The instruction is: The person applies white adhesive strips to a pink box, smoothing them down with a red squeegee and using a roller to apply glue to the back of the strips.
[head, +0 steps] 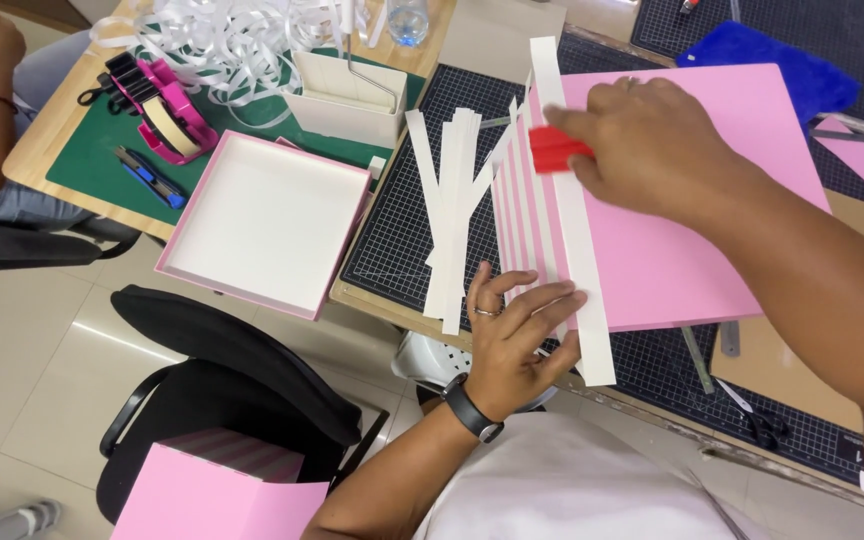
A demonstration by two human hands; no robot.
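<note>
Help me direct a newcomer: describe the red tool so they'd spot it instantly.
Find the big pink board on the black gridded cutting mat. At its left edge, the right hand presses a small red tool onto a long white strip. It is the only red thing among white strips.

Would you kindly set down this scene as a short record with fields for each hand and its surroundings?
Left hand: fingers spread flat, pressing the lower end of a long white strip onto the pink board.
Right hand: grip on a red tool, set against the strip's upper part.
Board: already striped white along its left edge.
Surface: black gridded cutting mat.
Nearby: loose white strips left of the board; open pink box; pink tape dispenser.
</note>
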